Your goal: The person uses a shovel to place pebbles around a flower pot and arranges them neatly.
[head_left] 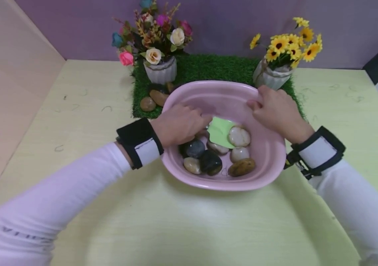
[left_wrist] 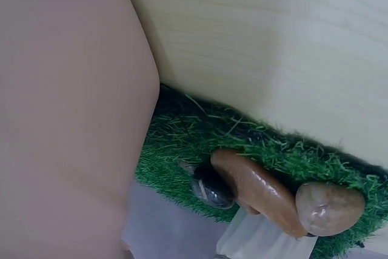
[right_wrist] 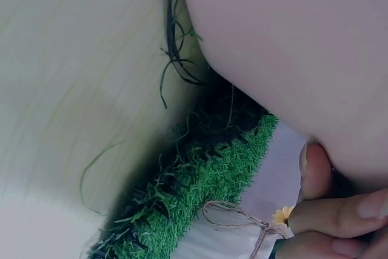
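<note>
A pink plastic basin (head_left: 228,184) stands at the middle of the table, holding several smooth stones, among them a black one (head_left: 211,162) and a white one (head_left: 239,136). A light green paper note (head_left: 220,130) lies on the stones, its right part under the white one. My left hand (head_left: 183,123) reaches over the basin's left side, beside the note; its fingertips are hidden, so what they touch does not show. With my right hand (head_left: 276,111) I grip the far right rim, thumb inside; fingers (right_wrist: 339,213) show on the outer side in the right wrist view.
Behind the basin lies an artificial grass mat (head_left: 215,66). On it stand a pot of mixed flowers (head_left: 160,70) and a pot of yellow flowers (head_left: 272,75). Several brown stones (head_left: 147,104) rest on its left part. A purple wall (head_left: 222,29) rises behind.
</note>
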`<state>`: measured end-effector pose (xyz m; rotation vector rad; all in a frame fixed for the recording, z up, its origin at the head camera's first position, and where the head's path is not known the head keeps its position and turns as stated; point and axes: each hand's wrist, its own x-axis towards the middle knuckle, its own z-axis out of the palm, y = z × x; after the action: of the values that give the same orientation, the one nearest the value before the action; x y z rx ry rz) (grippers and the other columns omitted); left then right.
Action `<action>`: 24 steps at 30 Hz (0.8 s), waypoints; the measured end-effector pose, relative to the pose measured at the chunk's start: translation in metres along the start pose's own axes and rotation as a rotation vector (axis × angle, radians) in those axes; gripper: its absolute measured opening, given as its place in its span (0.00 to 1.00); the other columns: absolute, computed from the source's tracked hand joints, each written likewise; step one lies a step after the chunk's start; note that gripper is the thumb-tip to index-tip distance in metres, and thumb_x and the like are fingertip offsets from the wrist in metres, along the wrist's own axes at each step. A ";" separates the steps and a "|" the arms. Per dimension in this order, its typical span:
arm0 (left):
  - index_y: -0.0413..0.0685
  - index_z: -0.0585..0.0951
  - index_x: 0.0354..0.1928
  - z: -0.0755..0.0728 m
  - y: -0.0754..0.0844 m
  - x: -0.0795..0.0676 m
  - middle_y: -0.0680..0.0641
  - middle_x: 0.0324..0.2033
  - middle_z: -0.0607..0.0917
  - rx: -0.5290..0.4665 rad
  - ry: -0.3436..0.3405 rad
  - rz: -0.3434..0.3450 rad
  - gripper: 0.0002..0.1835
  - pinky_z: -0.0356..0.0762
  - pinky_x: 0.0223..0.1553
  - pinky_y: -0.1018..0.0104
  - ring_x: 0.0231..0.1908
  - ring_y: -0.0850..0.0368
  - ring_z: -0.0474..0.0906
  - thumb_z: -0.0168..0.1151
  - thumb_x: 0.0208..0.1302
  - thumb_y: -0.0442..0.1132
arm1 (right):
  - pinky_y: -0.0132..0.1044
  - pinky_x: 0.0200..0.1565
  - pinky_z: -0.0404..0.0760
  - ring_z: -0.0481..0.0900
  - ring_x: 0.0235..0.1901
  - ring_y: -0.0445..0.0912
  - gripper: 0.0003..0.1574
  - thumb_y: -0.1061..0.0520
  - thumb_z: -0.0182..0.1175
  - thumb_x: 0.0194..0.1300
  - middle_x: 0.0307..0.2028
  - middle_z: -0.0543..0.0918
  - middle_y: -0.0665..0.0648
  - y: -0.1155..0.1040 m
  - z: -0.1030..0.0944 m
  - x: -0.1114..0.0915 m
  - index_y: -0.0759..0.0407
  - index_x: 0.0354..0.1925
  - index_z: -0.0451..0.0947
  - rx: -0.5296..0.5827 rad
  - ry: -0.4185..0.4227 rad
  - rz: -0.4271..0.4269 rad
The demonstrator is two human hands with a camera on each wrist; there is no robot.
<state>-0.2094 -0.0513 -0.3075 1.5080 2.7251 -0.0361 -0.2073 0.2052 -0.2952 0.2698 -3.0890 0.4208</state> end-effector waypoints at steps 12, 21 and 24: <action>0.52 0.77 0.52 -0.002 -0.005 0.001 0.50 0.40 0.85 -0.167 0.051 0.123 0.10 0.75 0.49 0.58 0.41 0.53 0.81 0.52 0.74 0.44 | 0.41 0.20 0.67 0.73 0.21 0.54 0.21 0.46 0.50 0.73 0.23 0.72 0.62 0.001 -0.001 -0.001 0.66 0.40 0.70 0.018 -0.020 0.019; 0.54 0.80 0.48 -0.004 -0.006 -0.001 0.54 0.33 0.84 -0.277 0.035 0.189 0.11 0.74 0.39 0.64 0.32 0.59 0.78 0.56 0.71 0.48 | 0.41 0.20 0.68 0.72 0.20 0.53 0.20 0.48 0.50 0.73 0.22 0.72 0.61 -0.001 -0.001 -0.001 0.66 0.41 0.71 0.033 -0.018 0.010; 0.54 0.80 0.47 -0.004 -0.006 0.000 0.55 0.30 0.84 -0.277 0.038 0.216 0.10 0.74 0.37 0.64 0.30 0.60 0.78 0.57 0.71 0.48 | 0.40 0.20 0.68 0.72 0.20 0.52 0.20 0.49 0.51 0.73 0.22 0.72 0.61 0.000 -0.001 -0.002 0.66 0.42 0.71 0.034 -0.008 0.004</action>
<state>-0.2141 -0.0545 -0.3030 1.7175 2.4484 0.3609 -0.2058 0.2059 -0.2941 0.2669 -3.0930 0.4732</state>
